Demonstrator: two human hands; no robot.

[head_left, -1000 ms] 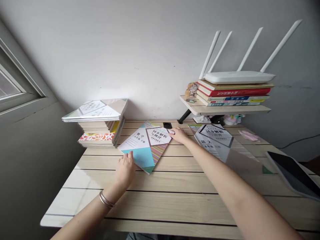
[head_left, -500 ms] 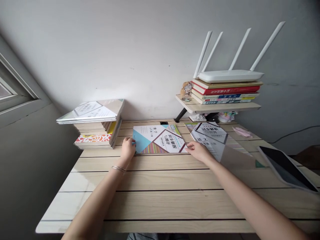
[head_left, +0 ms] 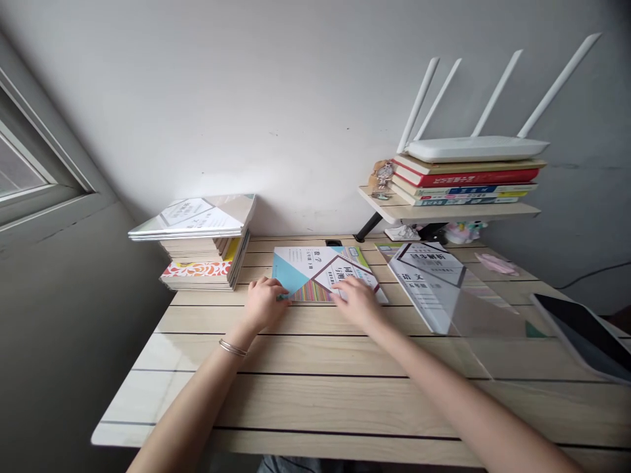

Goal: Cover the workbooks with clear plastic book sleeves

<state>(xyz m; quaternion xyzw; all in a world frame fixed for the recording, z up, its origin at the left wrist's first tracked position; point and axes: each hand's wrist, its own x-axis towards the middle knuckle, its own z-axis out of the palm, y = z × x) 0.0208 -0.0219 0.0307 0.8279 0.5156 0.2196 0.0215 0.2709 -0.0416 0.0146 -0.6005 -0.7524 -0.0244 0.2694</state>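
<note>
A maths workbook (head_left: 300, 266) with a white, blue and striped cover lies flat on the desk in front of me. At its near left corner my left hand (head_left: 265, 301) is closed, fingers curled over the edge. My right hand (head_left: 359, 301) lies across the near edge, fingers stretched over the cover and thumb apart from them; it hides part of the printed title. Just right of it is a language workbook (head_left: 424, 282), under a clear sheet (head_left: 493, 341) that overlaps its right part.
A stack of books (head_left: 204, 272) topped by thin workbooks (head_left: 197, 217) stands at the back left. At the back right, a raised shelf (head_left: 448, 213) carries books (head_left: 468, 177) and a white router (head_left: 478, 150). A tablet (head_left: 582, 335) and a pink item (head_left: 497, 264) lie at the right.
My right hand has moved left from the maths workbook's near right corner onto its cover. My left hand has come to the near left corner. The view has shifted slightly left.
</note>
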